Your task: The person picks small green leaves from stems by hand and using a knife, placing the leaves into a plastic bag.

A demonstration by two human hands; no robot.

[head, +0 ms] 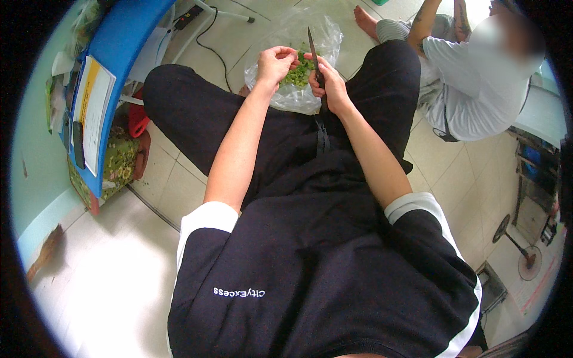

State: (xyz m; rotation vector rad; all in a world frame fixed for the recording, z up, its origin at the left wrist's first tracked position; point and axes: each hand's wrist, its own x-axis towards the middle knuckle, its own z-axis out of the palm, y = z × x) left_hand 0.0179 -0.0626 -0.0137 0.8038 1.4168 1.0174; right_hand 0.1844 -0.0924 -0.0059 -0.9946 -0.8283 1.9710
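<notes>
My right hand (332, 87) grips a knife (312, 50) by its dark handle, with the narrow blade pointing up and away from me. Close to its left, my left hand (274, 67) is held with thumb and fingertips together. Whether something small is pinched there is too fine to make out. Beneath both hands, a clear plastic bag (309, 104) lies spread on the floor between my legs. Chopped green leaves (301, 77) fill its middle, partly covered by my hands.
A person in a light shirt (465, 89) sits on the tiled floor at right. To the left stands a blue table (130, 49) bearing papers (95, 112) and a phone (78, 144). A black cable (210, 51) runs down near the bag. A pedestal fan (515, 241) stands far right.
</notes>
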